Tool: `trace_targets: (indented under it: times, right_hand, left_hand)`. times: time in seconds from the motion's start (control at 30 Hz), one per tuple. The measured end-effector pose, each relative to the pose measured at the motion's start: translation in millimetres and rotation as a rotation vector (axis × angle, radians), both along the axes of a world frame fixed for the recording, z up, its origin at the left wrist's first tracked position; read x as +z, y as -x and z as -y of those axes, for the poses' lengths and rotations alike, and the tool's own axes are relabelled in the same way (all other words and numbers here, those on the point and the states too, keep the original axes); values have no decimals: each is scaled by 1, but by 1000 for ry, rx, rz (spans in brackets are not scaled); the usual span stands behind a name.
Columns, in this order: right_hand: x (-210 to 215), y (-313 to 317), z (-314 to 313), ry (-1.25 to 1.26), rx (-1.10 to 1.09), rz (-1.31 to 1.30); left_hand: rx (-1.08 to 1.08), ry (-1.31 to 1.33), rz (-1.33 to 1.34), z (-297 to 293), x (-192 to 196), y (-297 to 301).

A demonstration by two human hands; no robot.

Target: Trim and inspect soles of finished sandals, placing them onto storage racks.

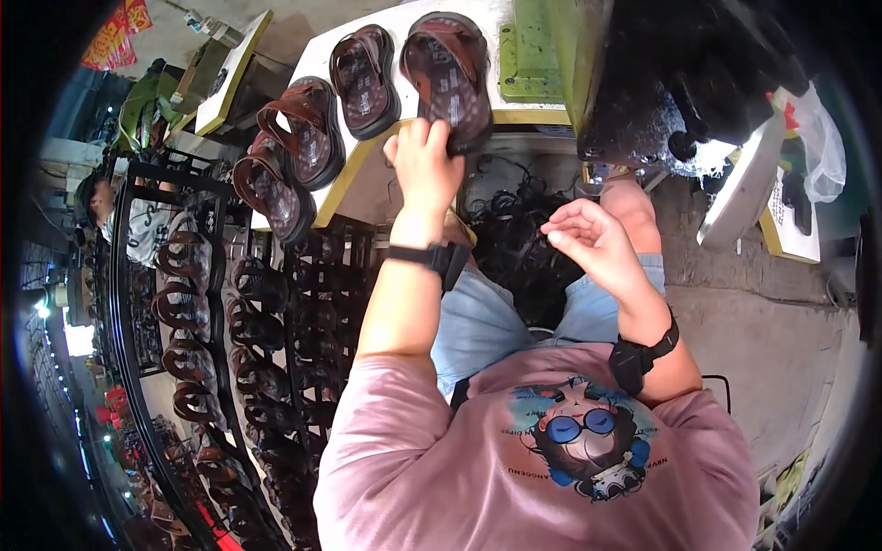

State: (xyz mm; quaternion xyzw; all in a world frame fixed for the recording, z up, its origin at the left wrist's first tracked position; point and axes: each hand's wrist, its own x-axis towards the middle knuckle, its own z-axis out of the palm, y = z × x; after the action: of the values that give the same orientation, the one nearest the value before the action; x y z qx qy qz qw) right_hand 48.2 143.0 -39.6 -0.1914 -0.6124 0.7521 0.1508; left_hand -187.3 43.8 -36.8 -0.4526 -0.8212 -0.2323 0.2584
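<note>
My left hand (429, 170) reaches to the front edge of the white table (505, 115). Its fingers are curled at the heel of a brown sandal (450, 83), which juts past that edge; the thumb is hidden. Three more brown sandals, a middle one (365, 81), another (308, 131) and a nearer one (273, 186), stand in a row to the left along the table. Over my lap, my right hand (593, 241) is raised, fingers loosely bent, with nothing visible in it. Below it is a heap of dark curly trimmings (524, 230).
A black rack (129, 257) on the left carries several rows of sandals (188, 303). A green machine base (531, 64) stands on the table, beside a large dark machine part (684, 83). At the right are a pale curved panel (744, 179) and a clear plastic bag (818, 142).
</note>
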Motion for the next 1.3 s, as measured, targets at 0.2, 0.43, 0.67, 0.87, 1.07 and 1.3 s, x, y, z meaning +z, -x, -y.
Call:
trace_targets:
  times: [0.2,0.43,0.67,0.87,1.07,1.3]
  right_hand:
    - [21,-2,25,-998,-364,-35]
    - [67,-39,10,-755,144,-467]
    - [78,-83,-20,-1100,-613,-289]
    - [37,-138,7,-337,492,-513]
    - [-14,-149,-1,550,-449,-582]
    - [-17,-133,-19,515,-345,-671]
  left_hand:
    - [-791,-347,281,68,97,-106]
    - [-943,-204,1329,68,118,-133]
    - [-657,-594,1649,16,64,-201]
    - [-706,-776,1747,-8,57,-221]
    - [-724,-968,1836,-3,47,-219]
    - [-707,-1135,1937,15,17,-190]
